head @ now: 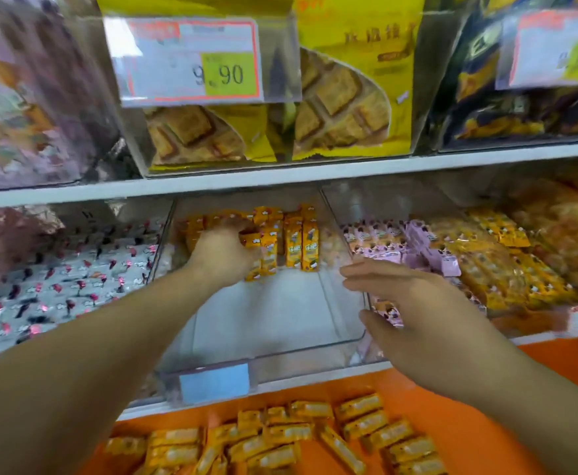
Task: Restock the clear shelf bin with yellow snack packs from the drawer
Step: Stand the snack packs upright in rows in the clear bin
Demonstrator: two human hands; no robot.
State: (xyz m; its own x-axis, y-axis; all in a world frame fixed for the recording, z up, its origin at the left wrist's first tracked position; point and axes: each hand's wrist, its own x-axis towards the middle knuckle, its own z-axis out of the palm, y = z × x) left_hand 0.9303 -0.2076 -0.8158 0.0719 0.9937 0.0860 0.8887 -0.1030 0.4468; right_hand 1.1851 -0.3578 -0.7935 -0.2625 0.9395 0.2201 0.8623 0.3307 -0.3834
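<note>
A: What's biggest on my feed?

B: I see the shelf [280,178], a white edge running across above both hands. Under it sits the clear shelf bin [280,341], its floor bare between the two hands.

A: And below that?

B: The orange drawer [469,406], nearer me than either hand, with yellow snack packs [277,437] lying loose in it.

A: The hands?

B: My left hand [224,252] is reached to the back of the bin, its grip narrow, fingers curled around a few yellow packs; more stand upright in a row [298,241] just right of it. My right hand [414,303] hovers by the bin's right wall, grip wide, fingers straight, holding nothing.

A: Anything smaller?

B: Pink packs [383,240] beyond the right hand, and a blue tag [214,382] on the bin's front, between my forearms.
</note>
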